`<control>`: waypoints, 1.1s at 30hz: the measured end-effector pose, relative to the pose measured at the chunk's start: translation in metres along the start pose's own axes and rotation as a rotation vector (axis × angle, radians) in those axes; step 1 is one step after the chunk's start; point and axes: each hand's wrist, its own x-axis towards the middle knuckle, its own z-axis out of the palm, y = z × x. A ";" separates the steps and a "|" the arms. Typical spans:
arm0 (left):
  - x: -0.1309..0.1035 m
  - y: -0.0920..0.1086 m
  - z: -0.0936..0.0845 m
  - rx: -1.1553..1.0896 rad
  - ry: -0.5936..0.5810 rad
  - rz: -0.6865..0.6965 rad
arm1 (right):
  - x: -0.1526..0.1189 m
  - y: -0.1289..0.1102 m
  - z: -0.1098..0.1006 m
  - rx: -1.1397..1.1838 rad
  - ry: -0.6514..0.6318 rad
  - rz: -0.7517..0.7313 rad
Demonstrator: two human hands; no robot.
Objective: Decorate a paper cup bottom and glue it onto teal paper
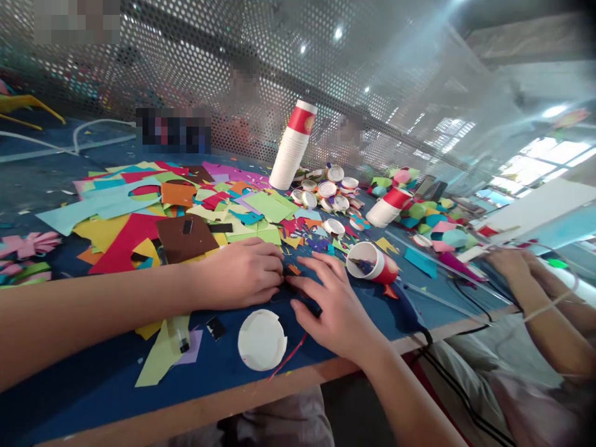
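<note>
The left hand point(244, 273) and right hand point(333, 304) are bare, as are the forearms point(116, 310); the lap clothing point(291, 416), dimly seen, looks greyish.

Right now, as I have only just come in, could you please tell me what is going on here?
A person has both hands low over the blue table, the left hand and right hand close together beside a small orange scrap; whether they grip anything is unclear. A white disc lies nearer the table's edge. Beyond are coloured paper and a tall cup stack. Another person's hands show at the right.
</note>
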 end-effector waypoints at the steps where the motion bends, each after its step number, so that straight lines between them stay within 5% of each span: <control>1: 0.000 0.000 0.000 0.004 -0.001 0.003 | 0.000 0.000 0.000 0.003 0.005 0.003; 16: 0.001 0.000 -0.002 0.005 -0.013 0.006 | 0.001 -0.001 0.000 -0.035 0.109 -0.045; 33: 0.001 -0.001 0.000 0.001 -0.024 0.008 | -0.001 0.002 0.002 -0.070 0.089 -0.085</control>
